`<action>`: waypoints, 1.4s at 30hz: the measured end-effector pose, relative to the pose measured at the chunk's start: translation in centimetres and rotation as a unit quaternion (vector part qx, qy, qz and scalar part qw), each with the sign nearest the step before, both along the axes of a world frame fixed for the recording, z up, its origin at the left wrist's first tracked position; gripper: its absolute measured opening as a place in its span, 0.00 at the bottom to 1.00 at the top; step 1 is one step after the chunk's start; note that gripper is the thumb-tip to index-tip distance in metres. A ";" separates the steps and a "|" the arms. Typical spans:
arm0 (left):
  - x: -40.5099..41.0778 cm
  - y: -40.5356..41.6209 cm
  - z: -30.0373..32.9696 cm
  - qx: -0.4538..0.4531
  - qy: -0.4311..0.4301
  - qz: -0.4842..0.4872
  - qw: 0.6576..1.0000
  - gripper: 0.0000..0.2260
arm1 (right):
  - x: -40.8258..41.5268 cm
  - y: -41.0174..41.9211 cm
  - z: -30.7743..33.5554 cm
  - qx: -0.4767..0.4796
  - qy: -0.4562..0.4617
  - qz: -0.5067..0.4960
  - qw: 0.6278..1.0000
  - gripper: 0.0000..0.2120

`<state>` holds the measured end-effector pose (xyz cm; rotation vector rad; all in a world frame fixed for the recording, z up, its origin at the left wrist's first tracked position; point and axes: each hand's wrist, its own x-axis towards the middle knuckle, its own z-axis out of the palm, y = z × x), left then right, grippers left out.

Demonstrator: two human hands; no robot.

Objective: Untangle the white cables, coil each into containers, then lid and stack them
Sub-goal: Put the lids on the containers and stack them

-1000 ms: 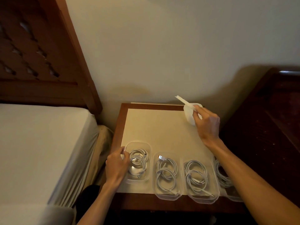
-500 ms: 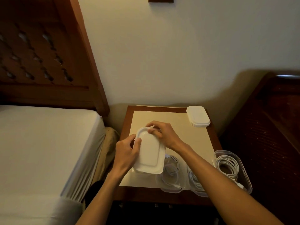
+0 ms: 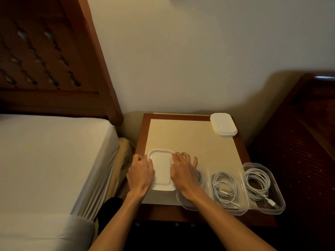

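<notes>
Along the near edge of the bedside table (image 3: 241,160), a white lid (image 3: 161,169) sits on the leftmost container, close to the table's left rim. The left hand (image 3: 140,173) presses its left side, fingers curled over the rim; the right hand (image 3: 183,171) lies flatter on its right side, fingers spread. Bare tabletop stretches behind. Three clear open containers (image 3: 280,201) to the right each hold a coiled white cable (image 3: 257,183). Spare lids (image 3: 223,125) are stacked at the far right corner. A bed (image 3: 45,160) flanks the left, below a wooden headboard (image 3: 45,60).
</notes>
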<state>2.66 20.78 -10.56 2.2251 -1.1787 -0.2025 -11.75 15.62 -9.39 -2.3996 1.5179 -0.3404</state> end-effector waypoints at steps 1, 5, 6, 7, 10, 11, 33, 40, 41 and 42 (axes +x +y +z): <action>0.1 0.1 -0.3 0.007 -0.007 0.007 1.000 0.14 | 0.1 0.1 -0.1 -0.005 0.003 0.001 1.000 0.21; 0.3 0.0 -0.8 0.021 0.003 0.001 1.000 0.14 | 0.8 0.3 -0.2 -0.005 0.035 0.000 0.999 0.23; 0.2 -0.1 -0.8 0.017 0.007 -0.002 1.000 0.13 | 1.0 0.2 -0.2 -0.005 0.048 -0.001 0.999 0.24; 0.2 -0.1 -0.8 0.012 0.012 -0.004 1.000 0.13 | 1.1 0.2 -0.2 -0.006 0.062 0.000 0.998 0.25; 0.5 -0.4 -0.9 -0.004 0.023 -0.004 1.000 0.12 | 1.6 0.0 -0.3 -0.009 0.098 0.008 0.995 0.29; 0.7 -0.5 -1.0 -0.008 0.027 -0.006 1.000 0.12 | 1.8 -0.2 -0.2 -0.009 0.106 0.012 0.994 0.30; 2.3 -3.5 -1.9 0.004 0.061 -0.099 0.993 0.15 | 4.0 -3.6 -1.0 0.003 0.193 0.034 0.981 0.32; 2.6 -3.9 -2.1 -0.012 0.090 -0.090 0.992 0.18 | 6.0 -3.3 -1.0 0.066 -0.012 0.029 0.997 0.27; 2.9 -4.0 -2.2 -0.017 0.101 -0.095 0.990 0.18 | 6.1 -3.4 -1.1 0.059 -0.021 0.036 0.997 0.27; 3.2 -4.2 -2.3 -0.019 0.115 -0.100 0.988 0.19 | 6.2 -3.6 -1.4 0.056 -0.011 0.044 0.997 0.27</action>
